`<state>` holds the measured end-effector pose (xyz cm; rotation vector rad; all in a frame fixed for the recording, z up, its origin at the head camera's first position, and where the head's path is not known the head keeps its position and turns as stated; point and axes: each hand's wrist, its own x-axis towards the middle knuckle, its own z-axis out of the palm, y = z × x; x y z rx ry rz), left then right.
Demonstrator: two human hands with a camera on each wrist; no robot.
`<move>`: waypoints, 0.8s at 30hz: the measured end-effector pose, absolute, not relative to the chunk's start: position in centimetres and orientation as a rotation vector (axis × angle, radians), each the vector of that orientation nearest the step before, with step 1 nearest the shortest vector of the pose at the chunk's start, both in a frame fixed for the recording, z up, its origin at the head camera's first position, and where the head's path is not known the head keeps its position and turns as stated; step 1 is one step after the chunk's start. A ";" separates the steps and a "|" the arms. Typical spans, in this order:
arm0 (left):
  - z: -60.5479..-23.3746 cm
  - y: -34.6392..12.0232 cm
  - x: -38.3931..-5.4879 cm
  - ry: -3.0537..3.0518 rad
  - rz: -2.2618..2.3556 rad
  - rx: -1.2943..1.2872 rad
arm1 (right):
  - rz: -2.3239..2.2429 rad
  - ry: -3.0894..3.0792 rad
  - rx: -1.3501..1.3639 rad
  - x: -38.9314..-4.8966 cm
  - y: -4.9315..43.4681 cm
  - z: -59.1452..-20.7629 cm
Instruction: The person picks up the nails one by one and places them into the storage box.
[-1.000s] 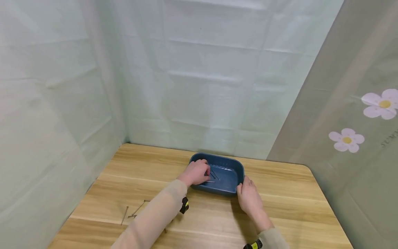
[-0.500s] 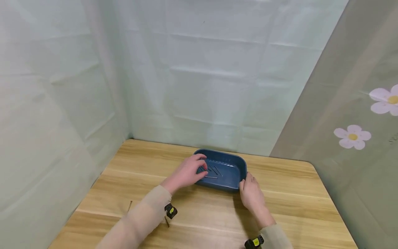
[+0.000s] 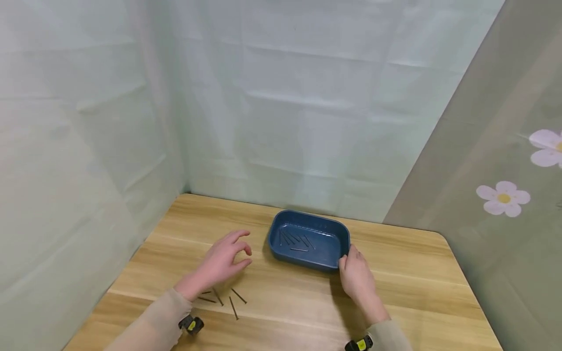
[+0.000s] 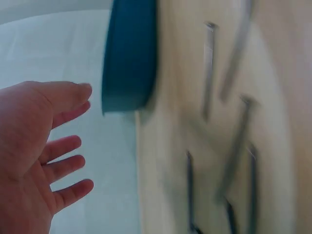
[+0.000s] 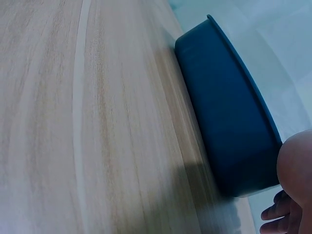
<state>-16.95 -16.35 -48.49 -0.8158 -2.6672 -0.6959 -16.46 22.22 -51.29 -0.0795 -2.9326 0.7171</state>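
A blue rectangular dish [image 3: 327, 249] stands near the back of the wooden table, with several thin nails [image 3: 299, 250] lying on its floor, mostly toward the left. My right hand [image 3: 356, 279] grips its front right corner, the thumb up at the rim in the right wrist view. To the left of the dish, my left hand [image 3: 221, 261] hovers over the table, fingers loosely spread and holding nothing. Several loose nails [image 3: 233, 308] lie on the wood just below and right of the left wrist; the left wrist view shows these nails [image 4: 208, 68] blurred, with flat heads.
The wooden table [image 3: 417, 292] has rounded back corners. Pale cloth walls [image 3: 298, 122] enclose it at the back and left, and a cloth with white flowers [image 3: 503, 198] hangs on the right. Each wrist wears a black camera [image 3: 191, 324].
My left hand has come out of the dish and moved left and toward me, its fingers opening and another nail left inside. My right hand stays on the dish's corner.
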 end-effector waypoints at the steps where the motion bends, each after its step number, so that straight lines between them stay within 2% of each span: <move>1: -48.7 -16.9 -16.6 -2.676 -0.688 -0.824 | 0.714 -2.934 -0.080 -16.4 22.2 -51.3; 10: -50.6 -21.0 -15.6 -2.706 -0.628 -0.849 | 0.729 -2.940 -0.058 -16.5 22.3 -51.6; 24: -50.8 -25.4 -15.7 -2.797 -0.603 -0.762 | 0.740 -2.918 -0.069 -16.6 22.3 -51.7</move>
